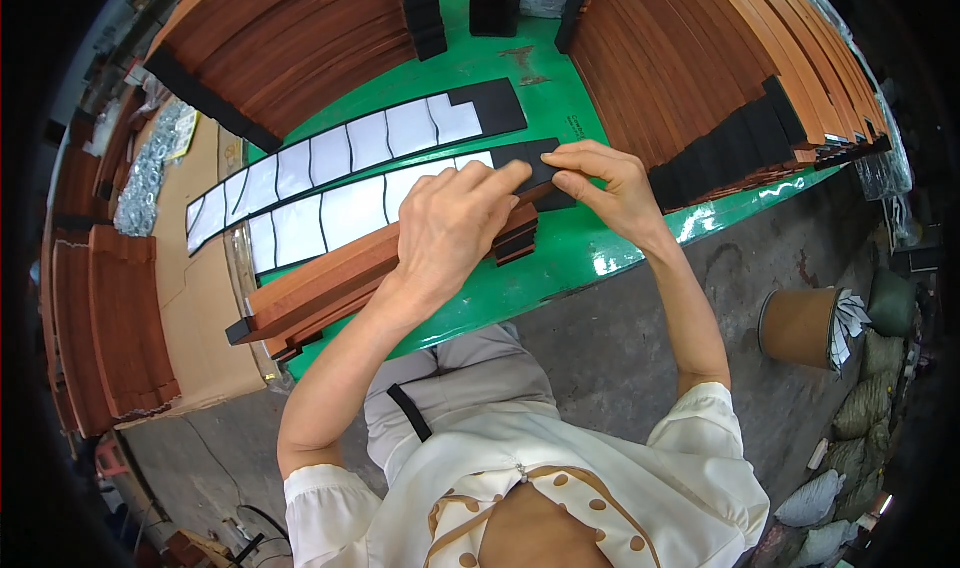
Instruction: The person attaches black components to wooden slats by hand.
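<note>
My left hand (447, 223) is closed, its fingers curled over a reddish-brown wooden strip (325, 273) that slants across the table's near edge. Its index finger reaches to a black piece (540, 171) around the strip's far right end. With thumb and forefinger, my right hand (612, 190) pinches that black piece at its outer edge. More wooden strips (517, 240) lie beneath the held one, and a black cap (239, 331) covers its left end. Just beyond lie two rows of overlapping black pads with white faces, a farther row (330, 155) and a nearer row (350, 211) partly hidden by my hands.
Tall stacks of black-ended wooden strips stand at the back left (290, 48) and right (680, 78) of the green table (610, 258). Cardboard (200, 298) and another stack (125, 318) lie left. A brown bin (795, 328) and sacks (865, 398) are on the floor at right.
</note>
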Tool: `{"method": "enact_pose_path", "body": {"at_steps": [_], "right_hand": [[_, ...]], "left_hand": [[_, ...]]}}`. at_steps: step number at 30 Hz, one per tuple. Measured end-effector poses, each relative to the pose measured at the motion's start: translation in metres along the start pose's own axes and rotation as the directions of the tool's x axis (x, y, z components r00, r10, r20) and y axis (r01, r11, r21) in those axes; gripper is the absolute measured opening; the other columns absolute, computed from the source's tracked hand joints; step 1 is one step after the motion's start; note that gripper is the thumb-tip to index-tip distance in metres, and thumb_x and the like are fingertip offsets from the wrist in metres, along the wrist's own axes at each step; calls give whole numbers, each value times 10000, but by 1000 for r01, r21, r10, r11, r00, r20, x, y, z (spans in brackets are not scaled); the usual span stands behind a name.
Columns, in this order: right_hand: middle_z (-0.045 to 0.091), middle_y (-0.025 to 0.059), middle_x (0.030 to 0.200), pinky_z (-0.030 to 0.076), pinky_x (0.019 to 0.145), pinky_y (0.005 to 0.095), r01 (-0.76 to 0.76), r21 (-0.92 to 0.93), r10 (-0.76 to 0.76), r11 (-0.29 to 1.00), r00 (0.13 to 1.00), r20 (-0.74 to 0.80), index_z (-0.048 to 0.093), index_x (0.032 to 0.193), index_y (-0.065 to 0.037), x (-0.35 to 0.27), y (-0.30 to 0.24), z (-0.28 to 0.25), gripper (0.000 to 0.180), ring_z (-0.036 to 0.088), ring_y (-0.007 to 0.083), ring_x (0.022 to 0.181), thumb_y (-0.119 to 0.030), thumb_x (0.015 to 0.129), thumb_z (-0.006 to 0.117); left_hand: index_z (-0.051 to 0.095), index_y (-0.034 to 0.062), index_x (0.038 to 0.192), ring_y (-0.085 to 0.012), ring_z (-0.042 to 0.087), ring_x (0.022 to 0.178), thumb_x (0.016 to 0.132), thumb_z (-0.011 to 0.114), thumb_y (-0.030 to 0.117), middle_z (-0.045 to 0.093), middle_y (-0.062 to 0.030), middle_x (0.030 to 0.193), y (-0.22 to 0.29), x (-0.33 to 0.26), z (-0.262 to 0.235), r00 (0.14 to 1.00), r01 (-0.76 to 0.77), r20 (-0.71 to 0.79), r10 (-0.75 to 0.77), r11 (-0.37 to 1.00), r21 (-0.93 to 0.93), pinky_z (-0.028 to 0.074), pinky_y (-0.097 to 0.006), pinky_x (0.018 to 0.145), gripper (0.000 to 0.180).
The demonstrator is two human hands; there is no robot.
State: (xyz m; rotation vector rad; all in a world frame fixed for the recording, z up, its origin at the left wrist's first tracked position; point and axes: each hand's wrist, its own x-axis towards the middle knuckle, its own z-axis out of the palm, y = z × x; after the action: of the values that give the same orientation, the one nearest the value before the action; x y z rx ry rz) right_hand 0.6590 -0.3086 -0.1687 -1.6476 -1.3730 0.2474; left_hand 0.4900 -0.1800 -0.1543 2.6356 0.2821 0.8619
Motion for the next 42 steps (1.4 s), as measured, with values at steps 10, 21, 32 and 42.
{"method": "enact_pose_path", "body": {"at_steps": [10, 21, 32, 42], "right_hand": [[578, 31, 888, 448, 693, 235, -186, 233, 264, 954, 889, -373, 600, 985, -30, -7, -9, 59, 121, 537, 99, 772, -97, 891, 567], [589, 25, 978, 432, 758, 229, -386, 385, 505, 838, 817, -279, 531, 1211, -62, -3, -3, 48, 293, 505, 73, 809, -183, 973, 410], [615, 43, 1017, 483, 800, 248, -411, 364, 488, 836, 860, -148, 614, 1123, 8, -20, -2, 29, 287, 574, 88, 928, -205, 971, 496], [600, 110, 1174, 406, 970, 280, -265, 449, 389, 853, 897, -210, 566, 1180, 44, -43, 9, 62, 293, 548, 176, 1116, 16, 892, 517]], "left_hand": [[632, 117, 989, -146, 518, 634, 733, 608, 171, 488, 10, 713, -7, -9, 8, 974, -202, -65, 218, 961, 190, 384, -310, 557, 262], [633, 123, 1069, -219, 570, 872, 726, 673, 136, 599, -34, 934, 7, -50, -50, 946, -66, -292, 138, 968, 243, 383, -377, 822, 345], [623, -38, 971, -234, 595, 808, 967, 479, 229, 622, -123, 915, -41, -191, -155, 569, 628, -433, -699, 709, -319, 455, -326, 716, 303], [616, -25, 974, -169, 605, 935, 771, 641, -35, 626, -103, 990, -74, -241, -128, 553, 555, -335, -763, 637, -535, 474, -287, 819, 206]]}}
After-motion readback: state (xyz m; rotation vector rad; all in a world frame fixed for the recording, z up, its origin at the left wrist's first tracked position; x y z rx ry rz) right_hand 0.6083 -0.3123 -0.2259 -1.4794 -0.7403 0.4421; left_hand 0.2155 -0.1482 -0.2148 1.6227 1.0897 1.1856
